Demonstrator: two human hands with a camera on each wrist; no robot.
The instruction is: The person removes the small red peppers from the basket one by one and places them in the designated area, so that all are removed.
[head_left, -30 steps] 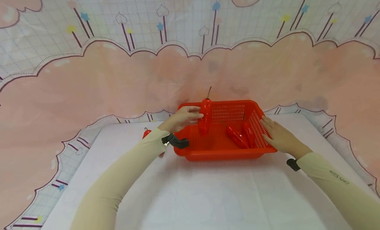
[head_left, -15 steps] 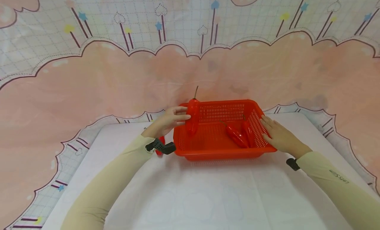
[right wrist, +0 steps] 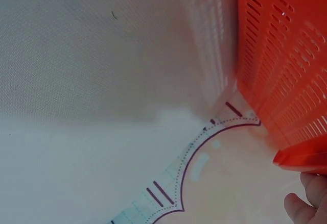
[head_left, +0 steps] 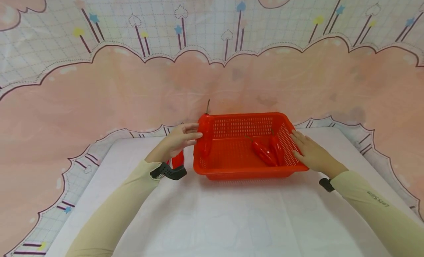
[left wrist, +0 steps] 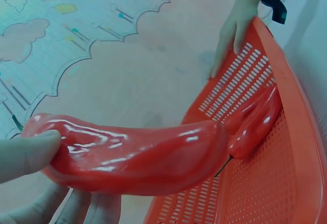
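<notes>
Pinching a long, glossy red pepper (head_left: 206, 137) between thumb and fingers, my left grip (head_left: 177, 140) held it stem-up at the left end of a rectangular, perforated red plastic basket (head_left: 248, 172); whether its lower tip hung below the rim, I could not tell. My right grip (head_left: 309, 150) rested, fingers straight, against the basket's right side. Inside, near that side, lay two more shiny red peppers (head_left: 265, 153). Another red object (head_left: 177, 159), partly hidden by my left wrist, sat beside the basket on the white-covered tabletop (head_left: 232, 213).

Table pepper (head_left: 178, 160) partly hidden, sleeves (head_left: 371, 201) cropped
</notes>
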